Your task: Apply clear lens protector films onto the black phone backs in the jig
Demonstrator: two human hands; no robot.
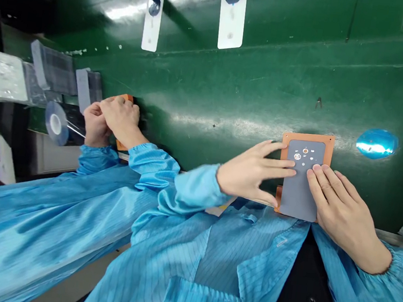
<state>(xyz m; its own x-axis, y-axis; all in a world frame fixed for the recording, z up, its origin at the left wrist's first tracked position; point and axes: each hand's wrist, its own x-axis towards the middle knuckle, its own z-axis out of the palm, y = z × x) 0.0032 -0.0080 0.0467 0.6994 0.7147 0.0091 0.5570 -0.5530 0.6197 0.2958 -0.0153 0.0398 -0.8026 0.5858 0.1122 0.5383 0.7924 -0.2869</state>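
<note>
A grey flat panel (pixel 297 192) with small round holes near its top lies in an orange jig (pixel 329 147) on the green table. My left hand (pixel 253 172) rests on the panel's left edge with fingers stretched out flat. My right hand (pixel 341 207) lies on the panel's right side, fingers extended and pressing down. Neither hand grips anything.
A co-worker's hands (pixel 111 120) at the left work on another orange jig, next to a tape roll (pixel 56 123) and stacked grey parts (pixel 55 72). White cards (pixel 232 15) with lens rings lie at the far side. A blue film piece (pixel 377 143) sits right of my jig.
</note>
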